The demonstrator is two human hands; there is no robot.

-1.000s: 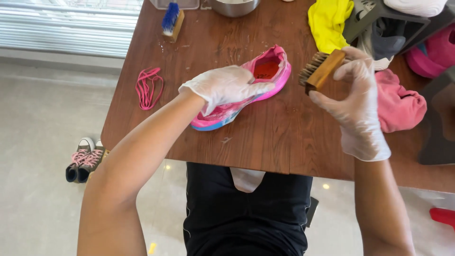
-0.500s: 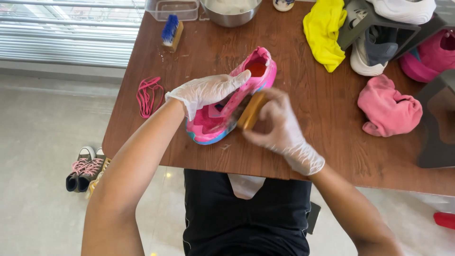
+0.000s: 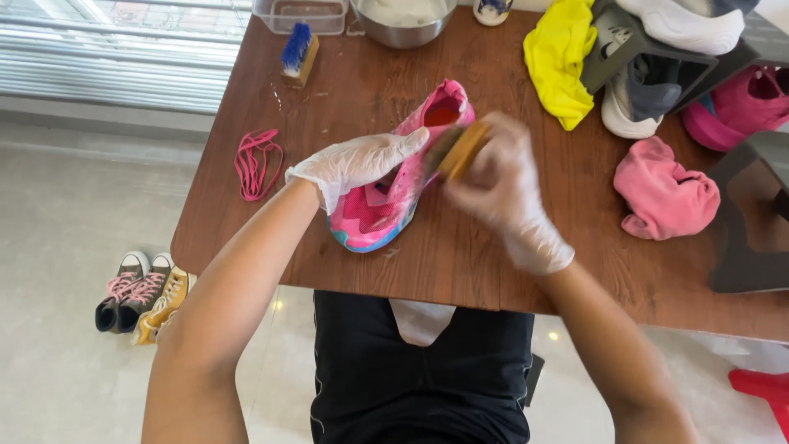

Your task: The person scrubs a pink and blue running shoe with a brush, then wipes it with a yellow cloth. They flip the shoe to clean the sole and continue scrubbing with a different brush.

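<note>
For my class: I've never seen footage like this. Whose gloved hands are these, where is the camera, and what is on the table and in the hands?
The camera sits on a person's head and looks down, so the two gloved hands are that person's own. The left hand presses down on a pink shoe lying on the brown table. The right hand holds a wooden brush against the shoe's side. Around them lie pink laces, a blue brush, a metal bowl, a yellow cloth and a pink cloth. More shoes stand on the floor.
</note>
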